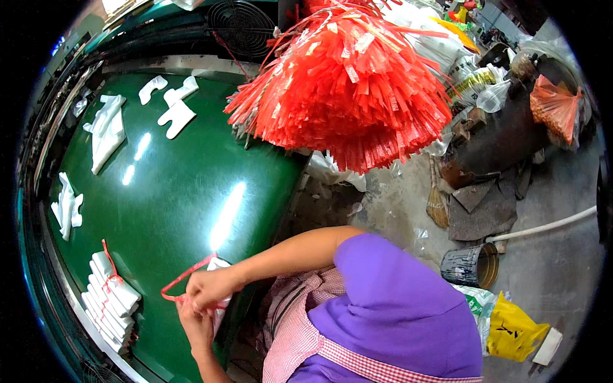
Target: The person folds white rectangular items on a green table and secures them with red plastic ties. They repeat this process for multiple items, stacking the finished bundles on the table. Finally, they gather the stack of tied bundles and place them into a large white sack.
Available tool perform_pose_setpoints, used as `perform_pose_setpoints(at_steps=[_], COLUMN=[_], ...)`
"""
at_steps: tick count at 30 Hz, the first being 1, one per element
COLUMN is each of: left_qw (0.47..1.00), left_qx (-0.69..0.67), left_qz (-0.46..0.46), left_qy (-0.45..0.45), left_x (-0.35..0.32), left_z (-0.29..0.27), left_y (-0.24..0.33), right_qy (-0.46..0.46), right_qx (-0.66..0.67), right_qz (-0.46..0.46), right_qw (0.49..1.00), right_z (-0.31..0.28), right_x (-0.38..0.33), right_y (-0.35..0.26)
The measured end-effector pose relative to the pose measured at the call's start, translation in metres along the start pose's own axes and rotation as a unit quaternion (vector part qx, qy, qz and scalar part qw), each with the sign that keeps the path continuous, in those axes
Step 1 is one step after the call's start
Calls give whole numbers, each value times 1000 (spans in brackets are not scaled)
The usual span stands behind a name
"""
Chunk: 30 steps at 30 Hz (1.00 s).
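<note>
At the near edge of the green table (166, 210), my right hand (214, 286) and my left hand (195, 322) meet, fingers closed and pinching a red plastic strip (185, 276). One loop of the strip stands out to the left of my hands. Under them lies a white folded plastic bundle (219, 263), largely covered by my right hand and forearm; the strip seems to pass around it. To the left, several white bundles (113, 295) tied with red strips are stacked on the table.
Loose white plastic pieces (107, 131) lie across the table's far left. A big bunch of red strips (345, 89) hangs over its far right corner. On the floor to the right are a dark bucket (469, 265), a broom (437, 204), a yellow bag (514, 329) and a pale hose (549, 226).
</note>
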<state>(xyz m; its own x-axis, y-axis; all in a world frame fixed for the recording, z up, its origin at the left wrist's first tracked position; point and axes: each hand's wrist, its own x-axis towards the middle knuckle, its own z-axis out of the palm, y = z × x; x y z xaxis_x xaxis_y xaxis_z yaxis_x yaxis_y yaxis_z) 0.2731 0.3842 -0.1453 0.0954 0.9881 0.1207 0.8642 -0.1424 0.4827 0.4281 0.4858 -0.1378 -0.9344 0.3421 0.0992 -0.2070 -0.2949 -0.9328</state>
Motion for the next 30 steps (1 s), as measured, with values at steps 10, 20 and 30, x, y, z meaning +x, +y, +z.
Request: perform_pose_setpoints(at_steps=[10,20,30], left_qw=[821,943,937], left_qx=[-472,-185,-157], left_qz=[-266,-57,-215], left_qy=[179,271,225], left_x=[-23,-63,-99], left_z=[10,-6,-62], left_y=[-10,-15,-71], right_qy=[-2,25,-93], right_qx=[-604,28,-519], right_qz=[-271,229,-145], right_qw=[750,973,837], right_z=[5,29,97], right_x=[-6,46,5], right_y=[6,16,30])
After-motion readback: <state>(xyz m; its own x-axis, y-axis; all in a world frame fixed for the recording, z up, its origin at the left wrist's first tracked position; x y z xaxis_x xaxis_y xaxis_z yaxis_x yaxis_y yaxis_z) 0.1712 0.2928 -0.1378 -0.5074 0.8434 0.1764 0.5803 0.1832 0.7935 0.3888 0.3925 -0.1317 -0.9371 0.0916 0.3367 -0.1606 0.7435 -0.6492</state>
